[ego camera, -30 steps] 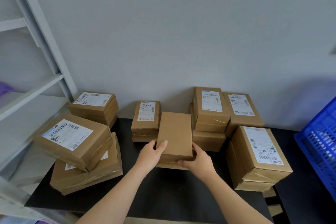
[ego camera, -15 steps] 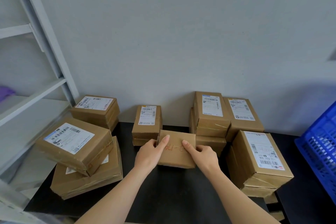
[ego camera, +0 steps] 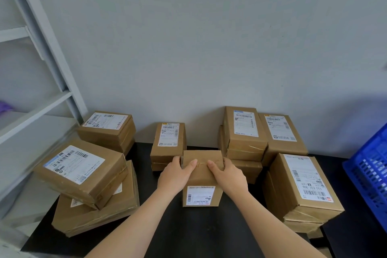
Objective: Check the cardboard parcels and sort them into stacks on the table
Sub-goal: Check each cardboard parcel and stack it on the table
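Item under inspection: the held parcel (ego camera: 202, 176), at the centre of the black bench (ego camera: 199, 234), close in front of the small back-centre stack (ego camera: 168, 140). It stands tilted, with its white shipping label (ego camera: 200, 195) on the near face, towards the camera. Whether its lower edge touches the bench cannot be told.

Left hand (ego camera: 174, 176): grips the parcel's upper left side, thumb laid on the near face and fingers curled round the edge. Right hand (ego camera: 229, 176): mirrors it on the upper right side, thumb on the near face. The two thumbs lie near each other across a strip of tape, not touching.

Change noted: one second ago the parcel lay nearly flat with a plain face up, both hands at its near end. Half a second ago it stood on edge, showing red handwriting. It has since been rotated further, so the label now shows. The hands have stayed on it throughout.

No other parcel has moved:
- a two-parcel stack at the front left corner, its top parcel (ego camera: 77, 168) askew;
- the back-left parcel (ego camera: 107, 126);
- the back-right stack (ego camera: 244, 130);
- the front-right stack (ego camera: 303, 184).

A blue crate (ego camera: 370, 176) sits off the right edge; a grey rack (ego camera: 41, 48) off the left.
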Action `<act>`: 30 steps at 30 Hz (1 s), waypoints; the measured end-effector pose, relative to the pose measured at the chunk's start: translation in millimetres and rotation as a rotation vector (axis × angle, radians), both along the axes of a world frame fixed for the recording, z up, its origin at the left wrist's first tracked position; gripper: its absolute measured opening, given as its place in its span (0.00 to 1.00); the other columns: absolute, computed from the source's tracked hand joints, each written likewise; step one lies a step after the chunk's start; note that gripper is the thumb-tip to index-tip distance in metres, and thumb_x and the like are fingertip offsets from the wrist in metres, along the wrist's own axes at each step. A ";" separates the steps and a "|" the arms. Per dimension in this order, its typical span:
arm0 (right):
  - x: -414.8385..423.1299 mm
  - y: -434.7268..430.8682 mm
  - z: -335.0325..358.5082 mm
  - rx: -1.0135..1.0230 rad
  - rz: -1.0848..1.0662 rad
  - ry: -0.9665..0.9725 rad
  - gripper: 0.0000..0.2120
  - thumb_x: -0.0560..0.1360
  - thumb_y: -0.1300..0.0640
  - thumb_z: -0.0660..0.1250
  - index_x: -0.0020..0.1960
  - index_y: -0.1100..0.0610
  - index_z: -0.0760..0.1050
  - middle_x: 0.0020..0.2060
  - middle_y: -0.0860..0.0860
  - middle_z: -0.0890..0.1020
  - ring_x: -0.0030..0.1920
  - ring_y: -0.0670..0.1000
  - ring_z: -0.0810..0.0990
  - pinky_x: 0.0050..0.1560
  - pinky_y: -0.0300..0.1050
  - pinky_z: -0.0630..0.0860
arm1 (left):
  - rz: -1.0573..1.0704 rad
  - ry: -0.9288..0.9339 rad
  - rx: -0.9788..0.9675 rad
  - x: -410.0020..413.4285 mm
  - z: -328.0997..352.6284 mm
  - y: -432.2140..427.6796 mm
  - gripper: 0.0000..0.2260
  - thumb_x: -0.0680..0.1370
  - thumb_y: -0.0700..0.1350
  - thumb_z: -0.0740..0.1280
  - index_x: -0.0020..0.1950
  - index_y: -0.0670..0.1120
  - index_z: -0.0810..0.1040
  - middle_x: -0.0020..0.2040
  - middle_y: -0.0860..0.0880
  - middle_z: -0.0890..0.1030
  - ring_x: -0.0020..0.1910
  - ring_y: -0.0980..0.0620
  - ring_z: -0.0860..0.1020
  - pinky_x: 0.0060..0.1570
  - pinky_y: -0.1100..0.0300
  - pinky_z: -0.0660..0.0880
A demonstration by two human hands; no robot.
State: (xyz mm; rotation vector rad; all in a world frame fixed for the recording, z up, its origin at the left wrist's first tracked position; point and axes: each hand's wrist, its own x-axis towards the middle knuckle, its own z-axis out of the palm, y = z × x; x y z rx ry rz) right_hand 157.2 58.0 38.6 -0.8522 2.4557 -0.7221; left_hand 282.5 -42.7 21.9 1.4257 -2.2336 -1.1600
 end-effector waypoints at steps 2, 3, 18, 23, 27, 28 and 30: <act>-1.5 -4.7 0.3 0.002 0.001 -0.044 0.34 0.76 0.34 0.56 0.76 0.50 0.55 0.63 0.50 0.76 0.57 0.52 0.78 0.41 0.39 0.71 | -0.010 0.036 0.015 -5.2 1.3 -1.7 0.27 0.77 0.64 0.60 0.69 0.49 0.65 0.63 0.51 0.74 0.60 0.51 0.74 0.58 0.53 0.74; -2.5 -7.0 0.3 0.002 -0.004 -0.066 0.34 0.76 0.35 0.57 0.76 0.49 0.53 0.63 0.50 0.76 0.55 0.51 0.78 0.38 0.39 0.70 | -0.012 0.044 0.024 -7.5 1.1 -2.5 0.27 0.77 0.63 0.60 0.70 0.49 0.65 0.63 0.50 0.74 0.61 0.50 0.74 0.59 0.52 0.74; -15.9 -22.0 -12.6 -0.041 -0.042 -0.281 0.33 0.75 0.41 0.62 0.75 0.43 0.50 0.51 0.47 0.70 0.48 0.51 0.76 0.52 0.50 0.79 | 0.054 0.241 0.201 -19.6 -11.7 -14.4 0.29 0.75 0.55 0.69 0.72 0.51 0.62 0.64 0.50 0.72 0.61 0.49 0.73 0.61 0.47 0.74; -21.0 -25.5 -11.5 -0.019 -0.074 -0.349 0.34 0.74 0.43 0.65 0.74 0.43 0.51 0.57 0.50 0.71 0.51 0.53 0.76 0.53 0.51 0.79 | 0.039 0.252 0.247 -18.3 -9.5 -18.6 0.29 0.74 0.53 0.71 0.71 0.49 0.63 0.62 0.50 0.72 0.59 0.50 0.73 0.59 0.51 0.74; -22.1 -25.3 -10.1 0.014 -0.070 -0.372 0.35 0.73 0.42 0.65 0.74 0.43 0.51 0.57 0.51 0.72 0.52 0.54 0.77 0.50 0.52 0.80 | 0.011 0.281 0.329 -15.6 -6.2 -22.1 0.29 0.74 0.52 0.72 0.70 0.50 0.62 0.60 0.50 0.72 0.56 0.51 0.73 0.53 0.57 0.73; -22.1 -25.4 -10.0 0.014 -0.069 -0.383 0.35 0.73 0.43 0.65 0.74 0.43 0.51 0.56 0.51 0.72 0.52 0.54 0.77 0.50 0.52 0.80 | 0.016 0.287 0.332 -15.4 -6.3 -21.9 0.29 0.74 0.52 0.72 0.69 0.50 0.62 0.61 0.50 0.72 0.56 0.51 0.73 0.52 0.57 0.73; -21.9 -26.0 -10.0 0.014 -0.070 -0.389 0.35 0.73 0.43 0.65 0.74 0.43 0.51 0.58 0.52 0.72 0.53 0.55 0.77 0.50 0.53 0.80 | 0.026 0.293 0.322 -15.3 -6.5 -20.7 0.29 0.74 0.51 0.72 0.70 0.50 0.63 0.60 0.51 0.72 0.54 0.52 0.73 0.48 0.59 0.72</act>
